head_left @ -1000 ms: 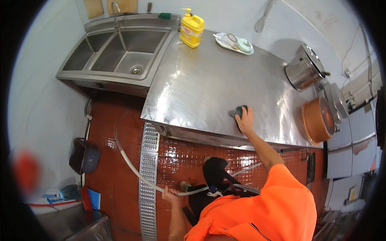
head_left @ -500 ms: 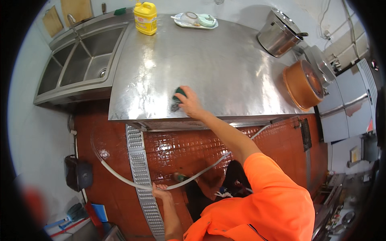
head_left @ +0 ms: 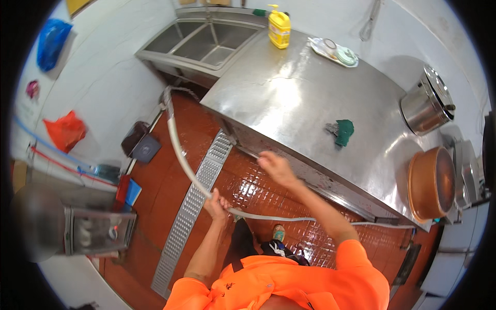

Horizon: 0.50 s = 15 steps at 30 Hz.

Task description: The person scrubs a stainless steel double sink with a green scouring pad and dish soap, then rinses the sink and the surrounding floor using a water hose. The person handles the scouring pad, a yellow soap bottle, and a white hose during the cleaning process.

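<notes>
While the left hand (head_left: pixel 217 204) is gripping a pale hose (head_left: pixel 181 150), its fingers closing around the tube, the right hand (head_left: pixel 276 168) is hovering off the table's front edge, apart from the hose. Its fingers are looking loosely bent; whether they are closing fully, one cannot tell.

From the left hand, the hose is running up toward the sink (head_left: pixel 248 34), where a clear stretch is bending over to the right; whether that is tubing or water is staying unclear. The other way, it is passing under the right forearm and trailing along the floor (head_left: pixel 150 201). Below the left hand, a drain cover (head_left: pixel 183 219) is crossing the tiles.

Beyond the right hand, a green pad (head_left: pixel 344 132) is lying on the steel table (head_left: pixel 305 98), touching a grey scrubber (head_left: pixel 331 127). Farther back, a yellow bottle (head_left: pixel 279 32) is standing near the sink, with a laden tray (head_left: pixel 319 50) sitting beside it. A pot (head_left: pixel 424 106) and a brown tub (head_left: pixel 429 183) are occupying the right end.
</notes>
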Motion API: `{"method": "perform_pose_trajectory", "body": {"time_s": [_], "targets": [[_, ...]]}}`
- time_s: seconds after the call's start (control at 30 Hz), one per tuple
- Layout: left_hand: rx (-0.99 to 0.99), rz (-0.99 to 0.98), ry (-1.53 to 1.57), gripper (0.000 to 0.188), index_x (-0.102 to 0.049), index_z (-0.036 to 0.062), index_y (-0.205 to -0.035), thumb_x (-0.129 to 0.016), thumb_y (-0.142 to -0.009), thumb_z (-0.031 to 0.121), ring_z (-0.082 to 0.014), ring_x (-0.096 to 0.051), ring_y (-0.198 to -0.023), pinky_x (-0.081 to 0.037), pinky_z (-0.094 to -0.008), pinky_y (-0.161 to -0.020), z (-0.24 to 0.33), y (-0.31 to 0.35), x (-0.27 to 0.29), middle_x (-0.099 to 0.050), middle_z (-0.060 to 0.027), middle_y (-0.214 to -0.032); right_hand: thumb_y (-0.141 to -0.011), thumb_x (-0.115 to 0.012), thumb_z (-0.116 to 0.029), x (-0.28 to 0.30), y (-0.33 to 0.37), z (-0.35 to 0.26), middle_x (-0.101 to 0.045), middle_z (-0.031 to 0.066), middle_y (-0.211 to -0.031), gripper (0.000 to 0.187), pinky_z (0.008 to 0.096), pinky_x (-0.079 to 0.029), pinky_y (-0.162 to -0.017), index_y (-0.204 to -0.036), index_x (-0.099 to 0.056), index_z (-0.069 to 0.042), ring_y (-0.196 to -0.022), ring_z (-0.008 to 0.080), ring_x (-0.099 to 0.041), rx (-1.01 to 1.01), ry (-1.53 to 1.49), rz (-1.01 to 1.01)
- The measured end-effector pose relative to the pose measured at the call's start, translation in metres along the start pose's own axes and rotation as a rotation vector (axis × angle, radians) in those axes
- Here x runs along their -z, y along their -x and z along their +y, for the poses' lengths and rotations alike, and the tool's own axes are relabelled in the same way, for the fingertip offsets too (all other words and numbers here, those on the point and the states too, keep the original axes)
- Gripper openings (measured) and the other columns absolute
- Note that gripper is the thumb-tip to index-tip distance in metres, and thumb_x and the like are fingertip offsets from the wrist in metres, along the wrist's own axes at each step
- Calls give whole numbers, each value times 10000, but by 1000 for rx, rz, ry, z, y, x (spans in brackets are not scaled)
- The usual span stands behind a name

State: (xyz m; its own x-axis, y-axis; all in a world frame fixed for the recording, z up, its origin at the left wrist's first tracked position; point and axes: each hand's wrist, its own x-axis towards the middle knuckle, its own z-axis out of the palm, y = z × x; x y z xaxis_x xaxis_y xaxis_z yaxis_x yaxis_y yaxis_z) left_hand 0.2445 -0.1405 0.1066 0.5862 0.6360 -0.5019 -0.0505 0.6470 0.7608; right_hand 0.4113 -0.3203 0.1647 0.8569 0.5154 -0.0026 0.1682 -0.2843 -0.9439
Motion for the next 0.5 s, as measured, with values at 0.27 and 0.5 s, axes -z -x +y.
{"method": "perform_pose_trajectory", "body": {"time_s": [0.27, 0.5], "targets": [[-21, -56, -1, 267, -456, 92, -723, -585, -902, 242, -84, -361, -384, -330, -240, -351, -13, 91, -27, -378, 22, -497, -932, -490, -320, -141, -60, -109, -608, 83, -811, 436, 284, -505, -588, -1119, -482, 73, -709, 155, -638, 180, -274, -220], [54, -197, 24, 334, -423, 79, -713, -631, -876, 282, -78, -385, -391, -341, -232, -359, -10, 94, -37, -405, 13, -513, -903, -491, -221, -175, -127, -134, -592, 78, -663, 245, 279, -425, -352, -864, -526, 18, -439, 115, -529, -176, -229, 91]]}}
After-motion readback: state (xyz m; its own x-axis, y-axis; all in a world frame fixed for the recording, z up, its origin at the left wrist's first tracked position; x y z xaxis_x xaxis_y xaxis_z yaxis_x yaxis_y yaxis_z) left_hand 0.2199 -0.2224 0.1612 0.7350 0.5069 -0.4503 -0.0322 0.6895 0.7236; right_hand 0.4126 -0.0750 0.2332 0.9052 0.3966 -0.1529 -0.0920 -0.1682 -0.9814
